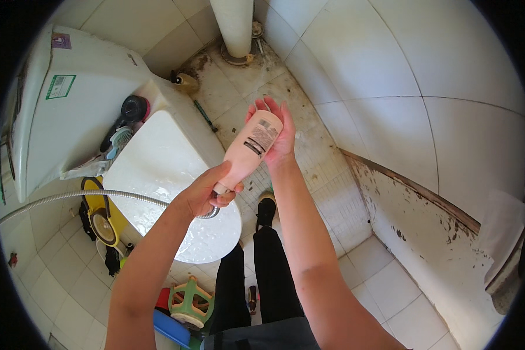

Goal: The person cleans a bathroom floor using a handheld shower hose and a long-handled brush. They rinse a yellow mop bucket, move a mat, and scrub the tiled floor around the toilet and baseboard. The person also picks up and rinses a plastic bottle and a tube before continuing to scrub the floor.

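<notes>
A pale pink plastic bottle (249,144) with a printed back label is held tilted in front of me, its narrow cap end toward my body. My left hand (208,188) grips it around the neck and cap. My right hand (284,135) cups the broad base from the right, fingers reaching past it. A metal shower hose (131,195) runs in from the left and curls up under my left hand. Its end is hidden, so I cannot tell whether that hand holds it too. Below lies the wet white toilet lid (175,227).
The toilet tank (92,100) stands at left, with a hairbrush (121,138) and a black round item (134,108) beside the lid. A white pipe (234,30) rises in the far corner. Near my legs is a green plastic stool (191,302). Tiled wall (376,57) bounds the right.
</notes>
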### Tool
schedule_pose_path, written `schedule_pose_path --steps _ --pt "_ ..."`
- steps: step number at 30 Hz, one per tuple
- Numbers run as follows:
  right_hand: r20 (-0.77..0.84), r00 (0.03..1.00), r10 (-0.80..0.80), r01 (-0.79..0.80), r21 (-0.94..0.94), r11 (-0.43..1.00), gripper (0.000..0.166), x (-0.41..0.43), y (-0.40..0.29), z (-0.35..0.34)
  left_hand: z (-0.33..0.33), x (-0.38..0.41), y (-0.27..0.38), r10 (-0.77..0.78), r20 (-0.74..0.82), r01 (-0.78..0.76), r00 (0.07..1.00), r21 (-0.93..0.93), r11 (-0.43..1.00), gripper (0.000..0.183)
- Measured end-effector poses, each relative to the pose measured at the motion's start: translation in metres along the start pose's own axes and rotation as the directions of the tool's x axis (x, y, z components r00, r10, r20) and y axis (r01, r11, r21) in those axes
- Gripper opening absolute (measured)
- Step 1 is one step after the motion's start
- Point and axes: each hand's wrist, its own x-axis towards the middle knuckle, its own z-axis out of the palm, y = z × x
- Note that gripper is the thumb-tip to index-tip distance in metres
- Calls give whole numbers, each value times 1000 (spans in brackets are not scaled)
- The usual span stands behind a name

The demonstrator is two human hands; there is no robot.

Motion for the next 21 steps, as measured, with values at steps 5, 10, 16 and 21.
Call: schedule_pose_path --steps 5,10,16,21 --pt "-20 999 25 -22 150 988 43 -2 4 14 0 1 -11 95 -11 -96 995 -73 993 50" --pt "-133 991 -5 2 -21 1000 61 -40 30 16 18 9 1 188 -173 -157 967 179 971 51" --pt "-226 974 9 -89 -347 934 44 -58 49 6 32 23 4 242 -398 -79 885 385 920 50" --pt "-330 943 35 -66 -82 994 48 -23 28 -27 51 29 -32 594 -268 -92 759 858 505 30"
